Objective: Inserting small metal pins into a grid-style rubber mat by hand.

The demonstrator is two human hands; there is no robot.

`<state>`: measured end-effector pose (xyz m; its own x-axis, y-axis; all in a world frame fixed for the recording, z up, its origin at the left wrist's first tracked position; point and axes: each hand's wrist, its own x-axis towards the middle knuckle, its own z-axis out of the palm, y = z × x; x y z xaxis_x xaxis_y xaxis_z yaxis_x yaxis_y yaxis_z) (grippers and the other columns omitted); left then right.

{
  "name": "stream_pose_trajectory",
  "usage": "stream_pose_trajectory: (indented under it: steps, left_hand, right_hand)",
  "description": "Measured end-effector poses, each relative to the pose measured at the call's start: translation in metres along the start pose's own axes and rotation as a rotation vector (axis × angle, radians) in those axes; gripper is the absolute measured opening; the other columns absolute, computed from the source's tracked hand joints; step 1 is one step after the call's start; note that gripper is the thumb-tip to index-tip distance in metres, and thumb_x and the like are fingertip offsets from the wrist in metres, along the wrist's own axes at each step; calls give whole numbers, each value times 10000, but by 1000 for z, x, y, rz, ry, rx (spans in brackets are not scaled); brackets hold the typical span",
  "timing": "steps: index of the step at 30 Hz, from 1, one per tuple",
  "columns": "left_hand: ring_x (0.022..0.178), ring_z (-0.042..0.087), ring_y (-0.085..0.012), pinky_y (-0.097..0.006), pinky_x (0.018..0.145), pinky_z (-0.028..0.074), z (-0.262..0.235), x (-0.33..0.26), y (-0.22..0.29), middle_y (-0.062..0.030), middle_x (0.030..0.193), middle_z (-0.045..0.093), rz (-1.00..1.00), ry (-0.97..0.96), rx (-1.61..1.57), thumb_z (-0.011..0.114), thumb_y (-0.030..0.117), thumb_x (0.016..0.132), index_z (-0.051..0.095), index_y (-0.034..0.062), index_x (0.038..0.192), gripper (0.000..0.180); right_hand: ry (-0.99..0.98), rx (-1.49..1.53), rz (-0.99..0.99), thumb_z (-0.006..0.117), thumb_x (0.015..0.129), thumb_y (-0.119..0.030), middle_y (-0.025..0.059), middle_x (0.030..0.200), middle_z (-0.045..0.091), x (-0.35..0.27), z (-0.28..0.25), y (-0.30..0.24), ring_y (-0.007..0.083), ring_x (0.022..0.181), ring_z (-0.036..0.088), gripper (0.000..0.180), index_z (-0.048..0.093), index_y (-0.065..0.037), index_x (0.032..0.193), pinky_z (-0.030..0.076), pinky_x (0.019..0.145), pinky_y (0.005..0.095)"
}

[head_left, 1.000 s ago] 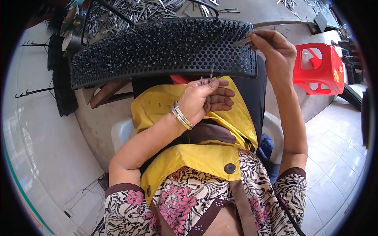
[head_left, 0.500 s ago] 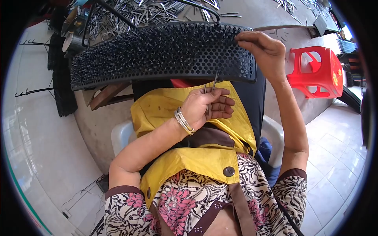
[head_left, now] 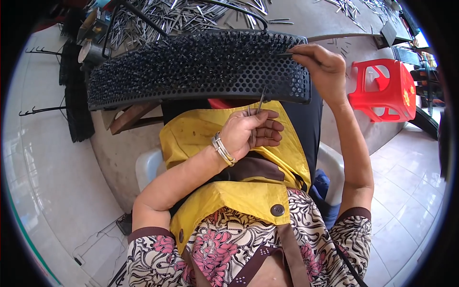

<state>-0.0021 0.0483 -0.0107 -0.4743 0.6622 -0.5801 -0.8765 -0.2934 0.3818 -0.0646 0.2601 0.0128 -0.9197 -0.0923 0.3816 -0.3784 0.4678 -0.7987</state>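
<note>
A long curved black rack [head_left: 224, 90] with a honeycomb of round holes lies across my lap. Many small dark pieces [head_left: 167, 62] stand packed in its holes, and bare holes show toward the right end. My right hand [head_left: 321, 61] is over the rack's right end, thumb and forefinger pinching a thin metal strip [head_left: 284, 54] that points left, close to the standing pieces. In front of the rack, my left hand [head_left: 253, 128] is palm up with curled fingers. It holds several slim metal strips [head_left: 262, 99], one reaching up to the rack's front edge.
Beyond the rack, a heap of loose metal strips [head_left: 186, 16] covers part of the worktable [head_left: 306, 16]. A red plastic stool [head_left: 382, 88] stands to the right. Black racks [head_left: 76, 110] with hooked rods are at the left, near a metal can [head_left: 91, 51].
A thin metal strip now shows between my right thumb and forefinger, where none was visible before. That hand has shifted slightly down. My left hand has hardly moved.
</note>
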Motion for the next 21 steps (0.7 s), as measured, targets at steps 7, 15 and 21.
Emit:
stream_pose_trajectory:
  steps: [7, 15, 21]
  left_hand:
    - [769, 623, -241, -358, 712, 528, -1, 0, -2, -146, 894, 603, 16, 19, -18, 469, 193, 888, 526, -21, 1034, 265]
    - [768, 625, -237, -351, 706, 532, -3, -3, -1, -143, 891, 605, 19, 25, -42, 479, 191, 888, 552, -10, 1014, 248]
    - [795, 616, -233, -354, 731, 520, -5, -3, 0, -142, 918, 597, 15, 17, -11, 463, 203, 895, 528, -11, 1053, 273]
  right_hand:
    - [-206, -68, 28, 597, 738, 17, 80, 743, 624, 23, -5, -13, 97, 683, 568, 104, 603, 41, 839, 454, 663, 219]
    - [-305, -239, 29, 594, 738, -2, 91, 665, 578, 38, -4, -25, 106, 617, 513, 101, 581, 52, 822, 432, 620, 243]
    - [-238, -547, -76, 604, 726, -32, 177, 697, 582, 36, 6, -19, 287, 622, 581, 99, 589, 32, 800, 449, 588, 321]
